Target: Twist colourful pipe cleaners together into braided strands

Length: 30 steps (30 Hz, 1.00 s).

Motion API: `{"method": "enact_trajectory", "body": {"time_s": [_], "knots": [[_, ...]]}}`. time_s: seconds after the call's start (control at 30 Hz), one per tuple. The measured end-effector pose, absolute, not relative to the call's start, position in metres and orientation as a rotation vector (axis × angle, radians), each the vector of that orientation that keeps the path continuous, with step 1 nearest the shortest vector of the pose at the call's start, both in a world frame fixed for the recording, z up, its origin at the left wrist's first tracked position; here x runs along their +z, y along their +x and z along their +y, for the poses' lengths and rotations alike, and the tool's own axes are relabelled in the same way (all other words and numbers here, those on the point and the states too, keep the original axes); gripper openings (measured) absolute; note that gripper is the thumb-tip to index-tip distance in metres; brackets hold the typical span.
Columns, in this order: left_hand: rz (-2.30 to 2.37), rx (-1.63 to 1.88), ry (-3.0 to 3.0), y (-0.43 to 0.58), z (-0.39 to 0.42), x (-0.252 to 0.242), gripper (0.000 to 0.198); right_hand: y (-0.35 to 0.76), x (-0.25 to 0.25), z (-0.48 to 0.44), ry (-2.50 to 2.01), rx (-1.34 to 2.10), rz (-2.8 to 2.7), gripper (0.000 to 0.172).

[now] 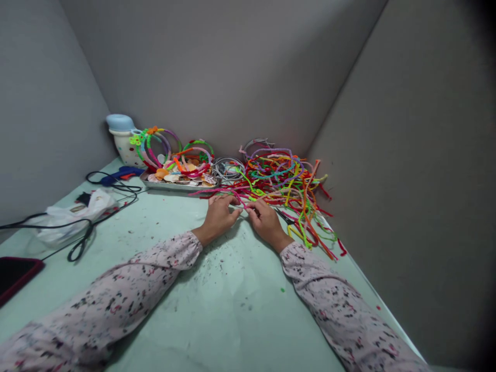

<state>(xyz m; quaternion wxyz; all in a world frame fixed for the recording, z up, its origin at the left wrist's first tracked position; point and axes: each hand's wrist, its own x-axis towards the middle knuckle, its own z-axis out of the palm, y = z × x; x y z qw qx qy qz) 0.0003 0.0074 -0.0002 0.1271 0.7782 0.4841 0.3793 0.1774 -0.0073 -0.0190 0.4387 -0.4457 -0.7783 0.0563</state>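
Observation:
My left hand (220,216) and my right hand (265,221) meet near the middle of the table, fingertips almost touching. Both pinch a bright pink pipe cleaner (239,198), which runs between them and partly behind the left fingers. Whether a thin wire is also held there is too small to make out. A loose pile of many-coloured pipe cleaners (282,170) lies just beyond and to the right of my hands. Beside my right hand are black scissors (285,217), partly under the pile.
A metal tray (180,188) holds shells and wrapped colourful hoops (155,150). Grey wire rings (228,168) lie next to it. At left are a white cup with a blue lid (123,137), a plastic bag (77,214), black cable (91,227) and a dark red-edged device (19,276).

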Motion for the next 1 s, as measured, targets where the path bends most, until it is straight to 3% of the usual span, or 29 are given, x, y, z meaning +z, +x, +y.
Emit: {"method": "enact_trajectory", "body": {"time_s": [1.0], "knots": [[1.231, 1.218, 2.465, -0.002, 0.0071, -0.0016, 0.014, 0.1775, -0.0177, -0.0078, -1.121, 0.143, -1.935, 0.015]]}}
